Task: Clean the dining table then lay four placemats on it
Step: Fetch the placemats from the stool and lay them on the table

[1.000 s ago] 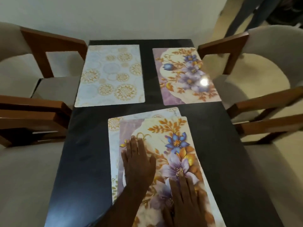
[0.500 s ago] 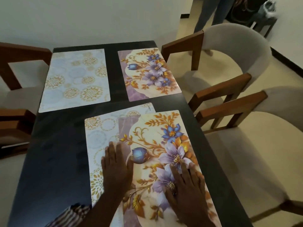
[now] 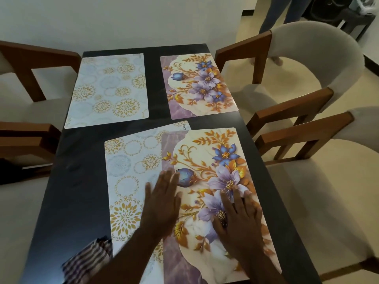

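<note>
Plain white wall at 12 o'clock; wood-framed chair (grey upholstery) at 2 o'clock, second chair at 10 o'clock — cream floor at 1 o'clock.

Floral placemat overlaps circle-patterned placemat on the dark table.

This is a home dining room: a dark dining table stands end-on to a plain pale wall; cushioned armchairs with brown wooden frames flank both long sides. A floral placemat and a gold-medallion placemat lie on it; behind, someone's legs stand on a cream floor.
</note>
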